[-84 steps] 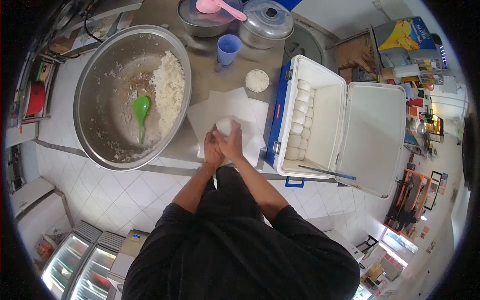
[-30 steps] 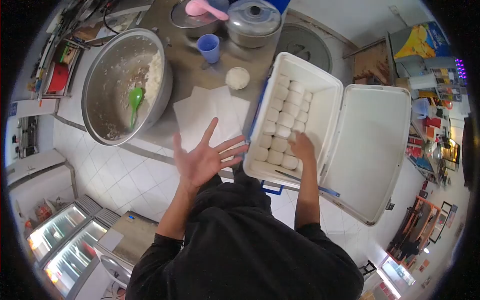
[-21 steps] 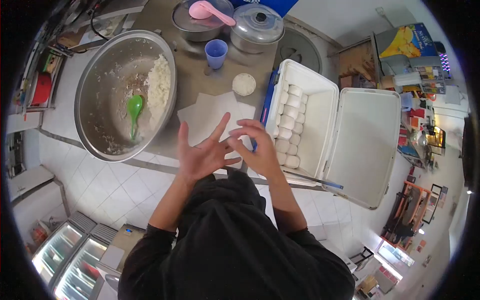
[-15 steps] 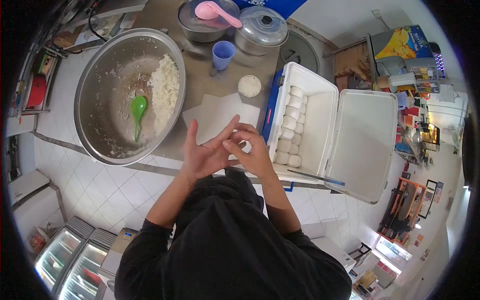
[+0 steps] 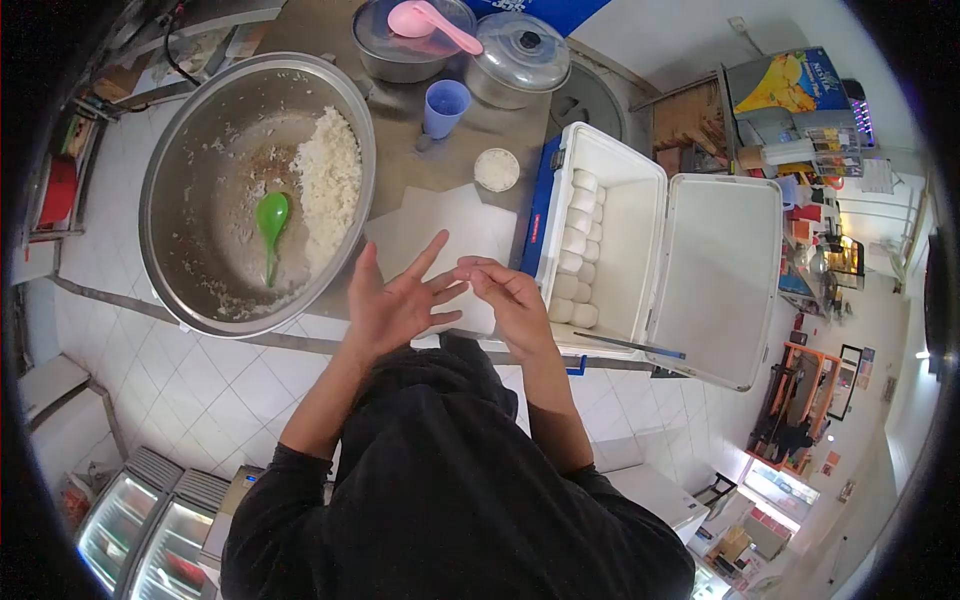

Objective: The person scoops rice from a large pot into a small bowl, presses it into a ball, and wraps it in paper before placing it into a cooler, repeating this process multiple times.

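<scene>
Left hand [image 5: 395,300] spread, palm up, nothing in it; right hand's [image 5: 515,305] fingertips drawn in right by the left's – contact unclear. Both over white sheets [image 5: 440,215] on the metal table [image 5: 415,170]. Left of them: steel basin [image 5: 185,190], rice [image 5: 330,185] plus green spoon [image 5: 271,225] inside. Right: open cooler [image 5: 628,230] – rows of white bundles [image 5: 573,240] along its near side.

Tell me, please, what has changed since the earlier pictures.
The left hand and right hand no longer hold the white bundle. The right reached into the box, then returned leftward; the left now spreads open. The green spoon stayed in the basin; the box stayed open.
</scene>
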The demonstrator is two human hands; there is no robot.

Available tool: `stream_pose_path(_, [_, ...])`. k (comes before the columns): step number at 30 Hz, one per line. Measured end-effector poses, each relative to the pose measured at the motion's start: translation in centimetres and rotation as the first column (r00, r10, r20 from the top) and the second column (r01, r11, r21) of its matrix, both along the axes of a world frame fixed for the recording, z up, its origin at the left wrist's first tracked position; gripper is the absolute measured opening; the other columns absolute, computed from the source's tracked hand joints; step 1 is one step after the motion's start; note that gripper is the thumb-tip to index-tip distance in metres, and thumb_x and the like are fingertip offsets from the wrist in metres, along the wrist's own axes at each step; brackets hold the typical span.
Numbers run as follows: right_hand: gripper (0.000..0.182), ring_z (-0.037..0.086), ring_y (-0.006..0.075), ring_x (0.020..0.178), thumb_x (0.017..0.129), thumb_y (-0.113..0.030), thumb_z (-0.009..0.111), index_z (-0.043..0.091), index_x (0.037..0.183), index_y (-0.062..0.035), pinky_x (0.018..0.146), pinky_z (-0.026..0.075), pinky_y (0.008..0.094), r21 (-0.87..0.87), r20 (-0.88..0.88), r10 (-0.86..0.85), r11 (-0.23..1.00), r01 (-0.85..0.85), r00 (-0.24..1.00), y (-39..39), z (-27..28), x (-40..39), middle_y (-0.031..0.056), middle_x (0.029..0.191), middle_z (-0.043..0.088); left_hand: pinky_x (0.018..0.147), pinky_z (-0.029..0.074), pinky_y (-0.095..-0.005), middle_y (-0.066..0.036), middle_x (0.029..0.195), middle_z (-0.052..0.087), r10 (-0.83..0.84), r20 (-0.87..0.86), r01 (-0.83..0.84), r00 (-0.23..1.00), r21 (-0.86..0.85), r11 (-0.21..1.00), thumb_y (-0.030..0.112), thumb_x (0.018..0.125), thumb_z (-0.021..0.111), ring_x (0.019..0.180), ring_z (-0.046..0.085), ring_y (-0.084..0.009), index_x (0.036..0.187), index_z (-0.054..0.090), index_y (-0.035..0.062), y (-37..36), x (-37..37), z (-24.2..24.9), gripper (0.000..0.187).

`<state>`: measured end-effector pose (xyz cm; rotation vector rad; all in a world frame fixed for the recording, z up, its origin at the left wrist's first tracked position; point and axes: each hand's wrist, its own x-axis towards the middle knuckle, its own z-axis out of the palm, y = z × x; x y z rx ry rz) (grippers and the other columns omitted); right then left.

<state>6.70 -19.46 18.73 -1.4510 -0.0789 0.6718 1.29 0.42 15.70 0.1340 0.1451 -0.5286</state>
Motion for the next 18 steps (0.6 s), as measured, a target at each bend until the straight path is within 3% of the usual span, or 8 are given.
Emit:
stream_pose_path(6, [0.033,0.059,0.0134,0.114,0.106,-0.02,0.056,0.066,0.128,0.0012,0.098,0.045,0.0317,-0.013,-0.193,-0.065,0.998,0.063,0.979,0.2,0.6,0.0,0.0054,0.123,0.068,0.117,0.024,-0.05,-0.016,0.16,0.034,-0.008,-0.029,0.012,1.0,0.113,0.994,0.089,0.086,0.024,0.145,0.033,-0.0295,0.165,0.021,0.0261,0.5,-1.6,-2.0,0.1])
stream_pose_path(8, [0.033,0.061,0.0133,0.11,0.105,-0.02,0.057,0.065,0.13,-0.0015,0.094,0.048,0.0321,-0.095,-0.078,-0.033,0.995,0.026,0.996,0.6,-0.7,0.5,0.0058,0.12,0.07,0.118,0.024,-0.0494,-0.017,0.16,0.036,-0.015,-0.056,0.025,0.998,0.184,0.983,0.086,0.089,0.025,0.145,0.035,-0.0309,0.164,0.023,0.0253,0.6,-1.9,-3.1,0.097])
stream_pose_path(10, [0.033,0.064,0.0132,0.104,0.103,-0.019,0.058,0.065,0.131,-0.0046,0.089,0.05,0.0321,-0.228,0.119,0.052,0.973,-0.023,0.992,1.2,-4.6,1.6,0.0074,0.115,0.071,0.119,0.024,-0.0508,-0.022,0.162,0.032,-0.092,-0.004,0.082,0.996,0.5,0.862,0.079,0.094,0.03,0.146,0.034,-0.0354,0.163,0.026,0.0193,0.6,-2.6,-6.4,0.091])
stream_pose_path(11, [0.034,0.065,0.0159,0.102,0.102,-0.02,0.058,0.065,0.132,-0.006,0.088,0.051,0.0337,-0.308,0.187,0.109,0.95,-0.047,0.976,1.8,-6.8,2.5,0.0098,0.112,0.071,0.12,0.024,-0.0515,-0.024,0.163,0.03,-0.137,0.009,0.099,0.991,0.639,0.763,0.075,0.096,0.032,0.147,0.033,-0.0377,0.162,0.027,0.0163,0.4,-3.0,-8.0,0.089])
stream_pose_path(13, [0.038,0.068,0.0215,0.098,0.1,-0.022,0.057,0.063,0.135,-0.0089,0.086,0.054,0.037,-0.466,0.309,0.233,0.882,-0.067,0.922,3.8,-11.8,5.3,0.0147,0.107,0.071,0.121,0.025,-0.0519,-0.027,0.161,0.031,-0.314,0.053,0.034,0.948,0.963,0.266,0.064,0.099,0.043,0.147,0.032,-0.0409,0.159,0.033,0.0114,-0.3,-3.8,-10.0,0.081])
stream_pose_path(15, [0.051,0.07,0.0328,0.096,0.095,-0.019,0.055,0.053,0.146,-0.0153,0.086,0.055,0.0452,-0.726,0.425,0.465,0.688,-0.014,0.777,6.5,-16.3,8.9,0.0211,0.102,0.071,0.121,0.025,-0.0523,-0.03,0.159,0.031,-0.471,0.04,-0.143,0.881,0.972,-0.184,0.056,0.099,0.052,0.147,0.031,-0.0441,0.156,0.039,0.007,-1.0,-5.0,-12.1,0.076])
stream_pose_path(17, [0.061,0.07,0.036,0.096,0.093,-0.017,0.054,0.044,0.153,-0.0187,0.087,0.055,0.0485,-0.859,0.336,0.593,0.511,-0.019,0.732,9.4,-17.1,12.0,0.0216,0.102,0.072,0.122,0.026,-0.0526,-0.031,0.157,0.033,-0.592,0.018,-0.356,0.806,0.813,-0.46,0.051,0.097,0.059,0.146,0.03,-0.0472,0.152,0.043,0.003,-1.6,-6.2,-14.4,0.074])
stream_pose_path(18, [0.066,0.07,0.0376,0.096,0.092,-0.017,0.054,0.039,0.156,-0.0204,0.088,0.055,0.0501,-0.91,0.282,0.648,0.413,-0.016,0.707,10.8,-17.3,13.3,0.0218,0.102,0.072,0.122,0.025,-0.0533,-0.03,0.157,0.03,-0.609,-0.001,-0.361,0.793,0.804,-0.472,0.05,0.096,0.061,0.147,0.028,-0.0473,0.147,0.048,0.0014,-1.7,-6.7,-15.5,0.072])
